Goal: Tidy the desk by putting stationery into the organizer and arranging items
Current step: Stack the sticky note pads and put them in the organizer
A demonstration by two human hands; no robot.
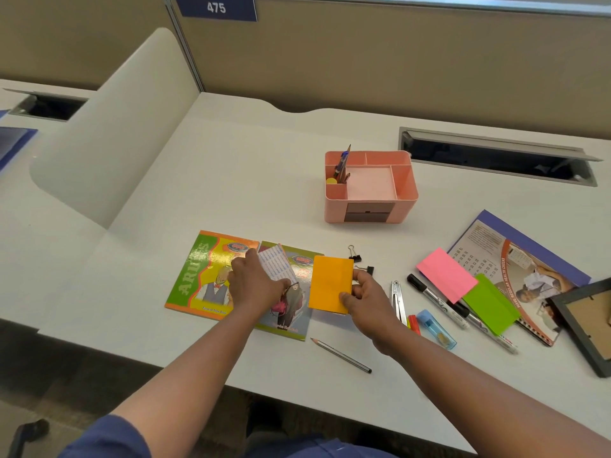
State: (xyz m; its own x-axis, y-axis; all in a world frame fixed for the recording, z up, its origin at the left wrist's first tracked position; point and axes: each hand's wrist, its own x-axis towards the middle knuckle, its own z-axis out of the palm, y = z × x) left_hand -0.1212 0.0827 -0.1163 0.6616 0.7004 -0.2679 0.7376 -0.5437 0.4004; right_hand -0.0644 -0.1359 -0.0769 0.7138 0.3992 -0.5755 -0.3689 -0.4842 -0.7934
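Holding the orange sticky-note pad (330, 284) by its right edge, the right hand (365, 300) has thumb and fingers clamped on it, the pad tilted just above the tabletop (231, 166) beside the two exercise books (211, 276). The left hand (256, 285) rests on those books, fingers curled round a small lined paper (277, 266). To do this step well, I judge the pad should travel level to the pink organizer (370, 186), well apart toward the back, and drop flat into its wide square compartment, which looks bare; the narrow left slot already holds pens (342, 163).

Two binder clips (358, 262) lie just beside the right hand's fingers and could be knocked on the lift. A pencil (340, 355) lies near the front edge. To the right sit metal dividers (398, 300), markers (436, 304), a blue lead case (436, 328), pink (444, 276) and green sticky pads (491, 304) on a calendar (529, 259), and a picture frame (585, 325).
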